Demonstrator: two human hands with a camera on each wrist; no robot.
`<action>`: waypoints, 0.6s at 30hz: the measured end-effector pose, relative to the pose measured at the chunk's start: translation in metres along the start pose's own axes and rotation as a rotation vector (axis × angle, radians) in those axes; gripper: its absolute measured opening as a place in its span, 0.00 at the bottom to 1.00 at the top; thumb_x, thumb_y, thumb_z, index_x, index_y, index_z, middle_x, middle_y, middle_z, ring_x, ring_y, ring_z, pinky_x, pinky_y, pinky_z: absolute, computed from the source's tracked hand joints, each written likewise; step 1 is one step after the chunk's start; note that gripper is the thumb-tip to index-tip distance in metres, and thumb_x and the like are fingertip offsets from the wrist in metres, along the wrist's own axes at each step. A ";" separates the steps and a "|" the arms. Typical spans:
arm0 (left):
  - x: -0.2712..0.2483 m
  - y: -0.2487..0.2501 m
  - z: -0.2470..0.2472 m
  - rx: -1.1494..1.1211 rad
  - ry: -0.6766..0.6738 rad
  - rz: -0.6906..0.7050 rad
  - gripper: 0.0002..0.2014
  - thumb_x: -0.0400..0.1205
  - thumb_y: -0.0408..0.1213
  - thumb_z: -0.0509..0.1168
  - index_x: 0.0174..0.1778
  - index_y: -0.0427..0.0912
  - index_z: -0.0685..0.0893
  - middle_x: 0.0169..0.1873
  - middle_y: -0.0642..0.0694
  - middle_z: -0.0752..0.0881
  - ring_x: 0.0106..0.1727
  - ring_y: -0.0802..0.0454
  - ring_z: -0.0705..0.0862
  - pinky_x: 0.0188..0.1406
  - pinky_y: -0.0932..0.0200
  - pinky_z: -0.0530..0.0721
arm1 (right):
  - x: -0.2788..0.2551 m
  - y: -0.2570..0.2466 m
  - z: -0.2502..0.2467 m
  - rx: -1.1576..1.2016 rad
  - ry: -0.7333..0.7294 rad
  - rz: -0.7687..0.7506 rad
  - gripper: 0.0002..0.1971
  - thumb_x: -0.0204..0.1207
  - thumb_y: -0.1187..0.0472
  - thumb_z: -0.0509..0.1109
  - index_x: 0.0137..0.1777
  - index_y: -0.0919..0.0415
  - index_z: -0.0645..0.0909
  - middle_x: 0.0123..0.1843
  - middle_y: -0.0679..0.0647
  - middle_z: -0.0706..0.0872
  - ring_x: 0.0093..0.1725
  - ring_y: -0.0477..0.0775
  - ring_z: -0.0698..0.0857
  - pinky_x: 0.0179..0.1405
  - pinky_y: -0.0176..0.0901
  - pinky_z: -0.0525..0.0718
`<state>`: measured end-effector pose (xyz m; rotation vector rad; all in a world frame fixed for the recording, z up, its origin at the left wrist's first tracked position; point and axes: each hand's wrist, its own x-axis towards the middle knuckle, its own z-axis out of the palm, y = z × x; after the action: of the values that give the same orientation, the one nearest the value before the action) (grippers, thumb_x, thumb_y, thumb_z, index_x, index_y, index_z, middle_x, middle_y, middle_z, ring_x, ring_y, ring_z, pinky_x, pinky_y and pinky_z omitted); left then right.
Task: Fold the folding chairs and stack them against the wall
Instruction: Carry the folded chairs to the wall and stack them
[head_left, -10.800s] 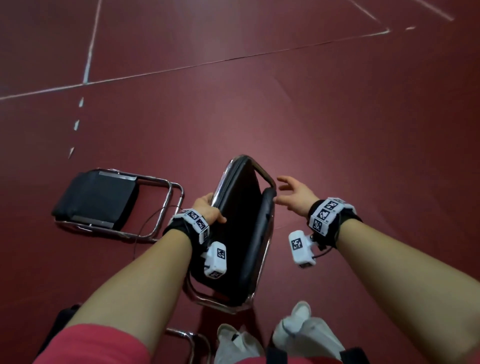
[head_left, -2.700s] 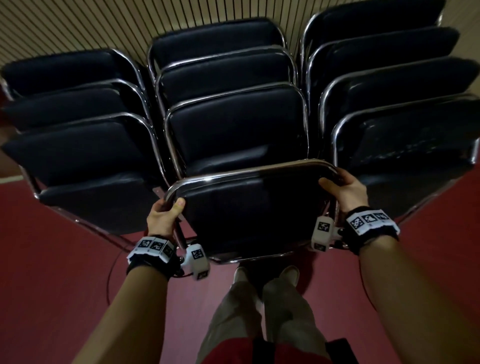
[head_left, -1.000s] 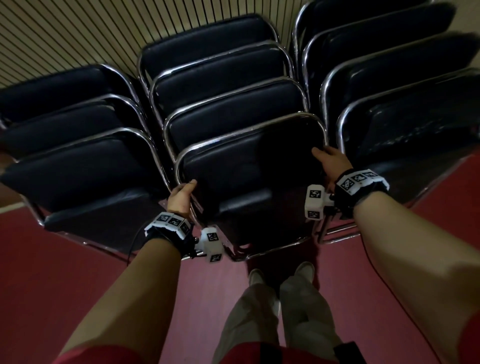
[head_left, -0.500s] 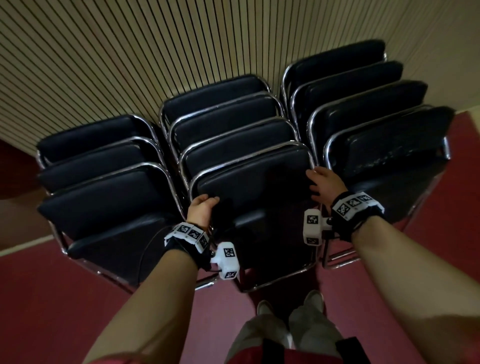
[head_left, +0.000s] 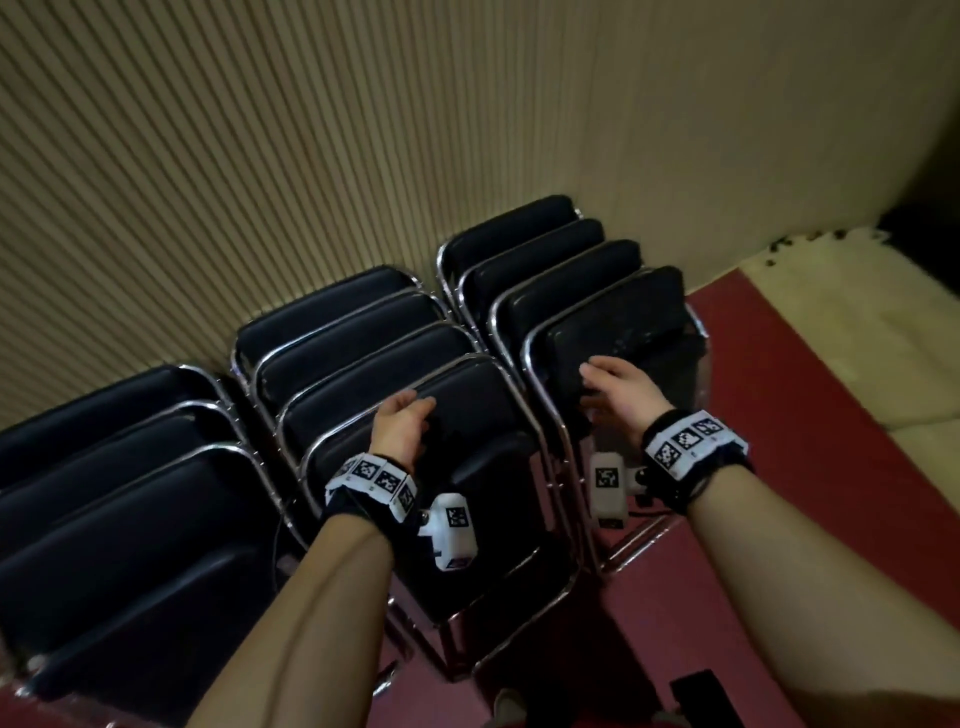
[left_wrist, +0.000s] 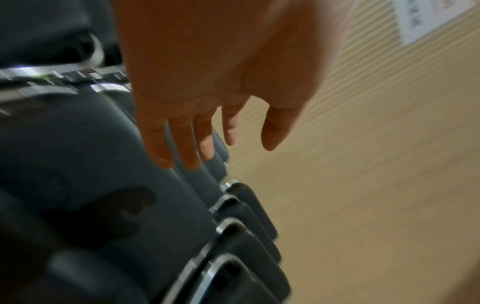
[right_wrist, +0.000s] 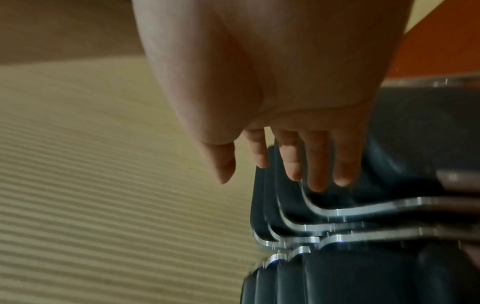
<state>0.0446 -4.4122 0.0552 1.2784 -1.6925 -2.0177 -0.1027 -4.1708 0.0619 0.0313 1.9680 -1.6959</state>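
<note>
Head camera looks steeply down on stacked chairs (head_left: 467, 415); both wrist cameras skim close along them toward wall (left_wrist: 363, 185).

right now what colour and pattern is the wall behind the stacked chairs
Beige with fine, close-set ribs running up the wall; the head view shows it best.

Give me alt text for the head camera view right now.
Two open hands, left hand and right hand, hover over folded black chairs stacked in three rows against a ribbed beige wall, on a dark red floor.

A ribbed beige wall (head_left: 311, 156) meets a dark red floor (head_left: 831, 467), with a pale mat (head_left: 857, 322) to the right, dimly lit.
</note>
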 end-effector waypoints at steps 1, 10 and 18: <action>-0.004 0.003 0.015 0.008 -0.025 0.011 0.13 0.83 0.38 0.70 0.63 0.47 0.80 0.47 0.46 0.83 0.43 0.49 0.80 0.43 0.54 0.77 | -0.005 0.001 -0.016 0.007 0.032 -0.010 0.19 0.79 0.49 0.74 0.68 0.50 0.79 0.61 0.54 0.86 0.55 0.56 0.88 0.52 0.54 0.86; -0.078 -0.004 0.163 0.133 -0.275 0.099 0.10 0.82 0.35 0.70 0.59 0.45 0.83 0.44 0.44 0.87 0.43 0.49 0.85 0.41 0.56 0.80 | -0.092 0.019 -0.171 0.119 0.305 -0.064 0.06 0.83 0.58 0.70 0.56 0.56 0.82 0.48 0.57 0.86 0.40 0.54 0.84 0.32 0.40 0.80; -0.242 -0.053 0.355 0.283 -0.577 0.207 0.05 0.82 0.34 0.68 0.50 0.49 0.84 0.39 0.47 0.87 0.40 0.50 0.86 0.37 0.55 0.79 | -0.247 0.078 -0.380 0.291 0.590 -0.086 0.05 0.82 0.59 0.71 0.55 0.55 0.82 0.48 0.57 0.88 0.41 0.54 0.85 0.44 0.48 0.79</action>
<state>-0.0461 -3.9927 0.1097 0.5595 -2.3142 -2.2076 -0.0070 -3.7240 0.1159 0.6239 2.1116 -2.2003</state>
